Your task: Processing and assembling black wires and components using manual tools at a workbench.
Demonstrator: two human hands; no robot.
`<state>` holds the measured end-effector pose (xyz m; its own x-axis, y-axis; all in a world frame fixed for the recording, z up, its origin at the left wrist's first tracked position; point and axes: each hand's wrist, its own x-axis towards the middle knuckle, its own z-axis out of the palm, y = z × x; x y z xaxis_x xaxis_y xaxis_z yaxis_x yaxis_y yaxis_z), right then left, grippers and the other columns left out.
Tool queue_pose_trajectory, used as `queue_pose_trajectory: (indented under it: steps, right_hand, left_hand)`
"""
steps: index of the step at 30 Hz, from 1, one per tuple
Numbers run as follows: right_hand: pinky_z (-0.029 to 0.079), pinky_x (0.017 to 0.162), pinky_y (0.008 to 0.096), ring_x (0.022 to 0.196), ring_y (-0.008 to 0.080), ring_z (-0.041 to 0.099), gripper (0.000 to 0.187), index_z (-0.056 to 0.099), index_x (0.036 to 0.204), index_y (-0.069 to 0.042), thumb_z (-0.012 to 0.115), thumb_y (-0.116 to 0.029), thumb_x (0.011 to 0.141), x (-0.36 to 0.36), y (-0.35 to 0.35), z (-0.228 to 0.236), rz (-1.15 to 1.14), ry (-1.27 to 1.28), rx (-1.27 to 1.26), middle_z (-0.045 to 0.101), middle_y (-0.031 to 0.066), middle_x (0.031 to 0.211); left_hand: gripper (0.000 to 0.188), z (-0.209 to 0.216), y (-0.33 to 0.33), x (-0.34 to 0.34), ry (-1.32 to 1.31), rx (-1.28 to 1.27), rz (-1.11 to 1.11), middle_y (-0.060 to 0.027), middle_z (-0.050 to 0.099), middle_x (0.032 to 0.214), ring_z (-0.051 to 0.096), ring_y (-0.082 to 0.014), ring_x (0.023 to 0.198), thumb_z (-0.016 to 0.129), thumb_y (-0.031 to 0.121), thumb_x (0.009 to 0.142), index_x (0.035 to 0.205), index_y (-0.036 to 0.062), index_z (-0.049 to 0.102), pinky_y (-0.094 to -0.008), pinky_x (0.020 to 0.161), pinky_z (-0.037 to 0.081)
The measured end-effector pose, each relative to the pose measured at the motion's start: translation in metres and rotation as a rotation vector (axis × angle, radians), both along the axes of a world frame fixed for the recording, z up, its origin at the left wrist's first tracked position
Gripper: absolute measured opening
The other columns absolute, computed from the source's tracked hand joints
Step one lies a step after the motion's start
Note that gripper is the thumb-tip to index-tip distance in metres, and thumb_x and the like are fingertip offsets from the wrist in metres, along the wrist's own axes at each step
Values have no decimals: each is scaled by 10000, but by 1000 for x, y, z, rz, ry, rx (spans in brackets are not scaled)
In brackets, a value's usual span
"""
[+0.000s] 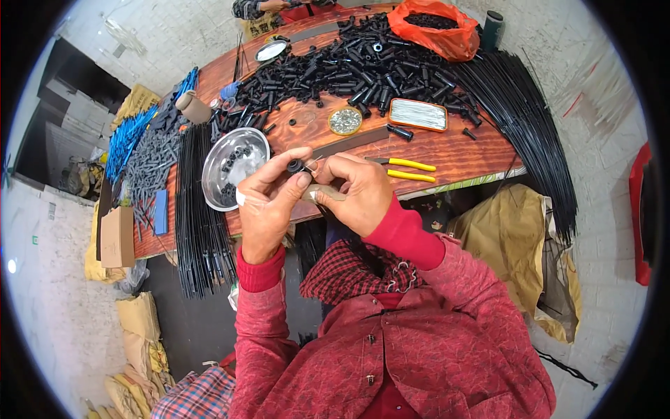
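Close together over the table's near edge, both my hands work at one small black round part [296, 166]. My left hand [266, 202], with white tape on it, pinches this part between thumb and fingers. Bent and closed beside it, my right hand [363, 192] has its fingertips at a thin, pale, wire-like piece by the part. Tan tape wraps the right thumb. A dark strip or rod runs down below the hands, mostly hidden by them. Left of my hands stands a clear bowl [214, 187] with small black rings in it.
Black tubular parts [335, 73] heap across the wooden table [447, 150]. Yellow-handled pliers [412, 170], a tin of pins [419, 114] and a round dish of small metal pieces [345, 121] lie ahead. Bundles of long black rods [199, 202] overhang the edge. A person's hand [274, 5] shows at the far side.
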<state>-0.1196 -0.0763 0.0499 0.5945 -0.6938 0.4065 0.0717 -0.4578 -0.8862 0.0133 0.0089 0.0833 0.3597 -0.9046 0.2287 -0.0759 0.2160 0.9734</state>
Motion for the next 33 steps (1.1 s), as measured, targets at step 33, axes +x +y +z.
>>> queue_pose_trajectory:
  steps: [33]
  right_hand:
    - [523, 630, 309, 724, 219, 661, 220, 668, 975, -27, 700, -67, 761, -55, -39, 54, 6, 113, -505, 638, 106, 953]
  left_hand:
    - [371, -3, -32, -44, -221, -206, 62, -148, 668, 968, 674, -191, 884, 580, -68, 804, 1160, 15, 518, -291, 730, 524]
